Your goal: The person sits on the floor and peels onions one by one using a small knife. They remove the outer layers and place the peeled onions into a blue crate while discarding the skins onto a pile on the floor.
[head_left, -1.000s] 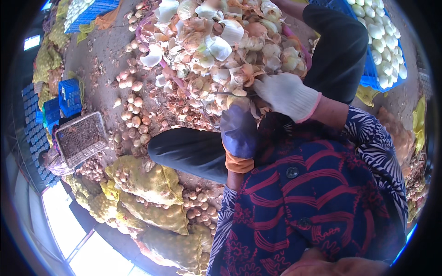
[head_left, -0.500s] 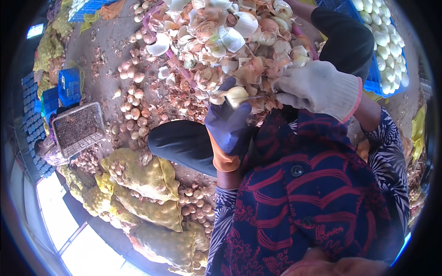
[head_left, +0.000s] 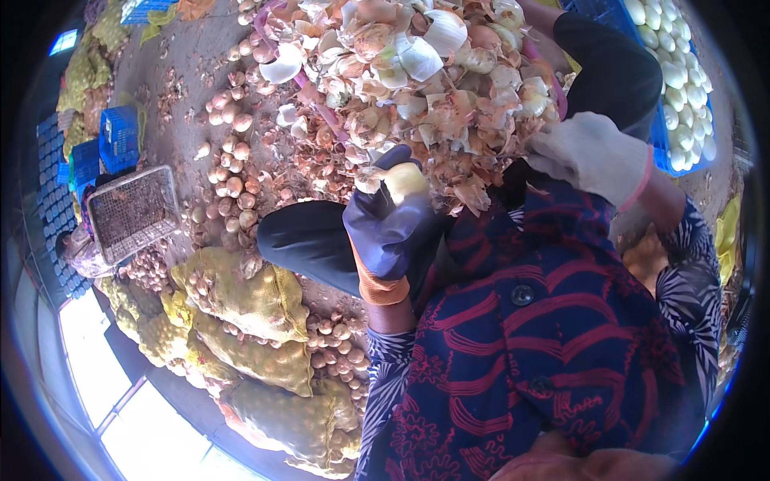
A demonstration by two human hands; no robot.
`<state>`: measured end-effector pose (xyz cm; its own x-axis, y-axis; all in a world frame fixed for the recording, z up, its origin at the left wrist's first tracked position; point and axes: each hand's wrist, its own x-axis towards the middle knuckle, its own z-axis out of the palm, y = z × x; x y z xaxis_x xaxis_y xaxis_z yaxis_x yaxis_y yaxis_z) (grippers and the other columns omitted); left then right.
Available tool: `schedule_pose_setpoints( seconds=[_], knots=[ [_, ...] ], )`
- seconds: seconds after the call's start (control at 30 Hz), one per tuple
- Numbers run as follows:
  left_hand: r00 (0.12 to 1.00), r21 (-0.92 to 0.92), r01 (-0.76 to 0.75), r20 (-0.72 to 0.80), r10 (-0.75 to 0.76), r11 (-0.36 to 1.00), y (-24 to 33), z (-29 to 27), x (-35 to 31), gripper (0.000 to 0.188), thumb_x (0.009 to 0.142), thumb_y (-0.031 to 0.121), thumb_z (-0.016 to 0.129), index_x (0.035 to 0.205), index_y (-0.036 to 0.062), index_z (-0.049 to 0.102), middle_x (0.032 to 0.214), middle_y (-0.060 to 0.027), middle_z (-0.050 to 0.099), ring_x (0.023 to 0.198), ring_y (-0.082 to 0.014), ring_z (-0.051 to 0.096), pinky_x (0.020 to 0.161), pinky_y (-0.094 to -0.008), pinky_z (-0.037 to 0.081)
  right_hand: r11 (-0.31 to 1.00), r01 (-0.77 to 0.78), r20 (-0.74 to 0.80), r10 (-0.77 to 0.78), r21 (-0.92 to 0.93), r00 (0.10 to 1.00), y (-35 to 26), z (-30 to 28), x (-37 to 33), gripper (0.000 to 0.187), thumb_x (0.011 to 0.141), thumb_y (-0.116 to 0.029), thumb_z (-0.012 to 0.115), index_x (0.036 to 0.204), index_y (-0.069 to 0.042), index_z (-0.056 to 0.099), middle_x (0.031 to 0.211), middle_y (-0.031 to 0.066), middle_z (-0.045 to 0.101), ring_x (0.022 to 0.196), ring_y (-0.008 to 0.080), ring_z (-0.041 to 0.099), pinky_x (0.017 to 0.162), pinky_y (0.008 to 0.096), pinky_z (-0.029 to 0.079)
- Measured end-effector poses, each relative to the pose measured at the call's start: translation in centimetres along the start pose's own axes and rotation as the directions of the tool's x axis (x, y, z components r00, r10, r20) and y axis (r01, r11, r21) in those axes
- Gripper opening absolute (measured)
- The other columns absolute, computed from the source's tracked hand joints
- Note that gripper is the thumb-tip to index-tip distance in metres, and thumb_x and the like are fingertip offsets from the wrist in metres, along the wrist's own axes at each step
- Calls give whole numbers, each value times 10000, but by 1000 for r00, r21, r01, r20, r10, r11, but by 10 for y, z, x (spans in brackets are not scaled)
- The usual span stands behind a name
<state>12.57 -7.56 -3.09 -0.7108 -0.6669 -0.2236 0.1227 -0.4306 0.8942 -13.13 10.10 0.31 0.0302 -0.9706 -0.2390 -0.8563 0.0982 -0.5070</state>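
My left hand (head_left: pixel 387 232), in a dark blue-purple glove with an orange cuff, is closed around a pale, peeled-looking onion (head_left: pixel 406 184). Brownish skin still clings at the onion's left side. To the right, my right hand (head_left: pixel 595 158) wears a whitish knit glove and is held apart from the onion. Its fingers are curled, and what they hold, if anything, is hidden. Just beyond both hands rises a big heap of onion skins (head_left: pixel 449 112), white and brown, within a purple rim (head_left: pixel 321 108).
Peeled white onions fill a blue crate (head_left: pixel 660 152) at the far right. Unpeeled onions (head_left: pixel 234 186) lie scattered on the floor to the left. Yellow mesh sacks (head_left: pixel 249 293) of onions rest at the lower left. Beyond them a person holds a grey crate (head_left: pixel 132 215) near blue crates (head_left: pixel 119 138).
My right hand has drawn away from the onion, to the right. My left hand has shifted slightly left and down, tilting the onion. A thin blade-like line beside the onion no longer shows.
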Motion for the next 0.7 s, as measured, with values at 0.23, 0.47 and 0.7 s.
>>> schedule_pose_setpoints(
  seconds=[0.23,0.47,0.7],
  knots=[
    [983,135,85,-173,-61,987,11,36,-1,413,890,-43,675,1295,-80,604,1059,-55,694,894,-103,641,806,-245,522,984,-42,-76,29,-175,997,-39,13,10,421,887,-279,695,1248,-107,563,938,80,658,737,281,713,538,393,549],
    [969,482,-81,-165,181,872,-2,36,-5,362,913,33,690,1255,-63,622,1081,-49,686,921,-98,619,803,-241,501,950,-123,-166,77,-286,983,-55,24,21,492,853,-230,689,1290,-52,550,928,75,664,784,237,735,580,365,592],
    [990,448,20,-131,44,894,0,32,-8,284,909,65,717,1158,-60,662,1073,-37,686,897,-96,624,786,-257,505,974,-197,-201,172,-112,964,-54,17,34,221,930,-227,630,1107,-97,607,844,69,663,760,281,714,588,392,555]
  ],
)
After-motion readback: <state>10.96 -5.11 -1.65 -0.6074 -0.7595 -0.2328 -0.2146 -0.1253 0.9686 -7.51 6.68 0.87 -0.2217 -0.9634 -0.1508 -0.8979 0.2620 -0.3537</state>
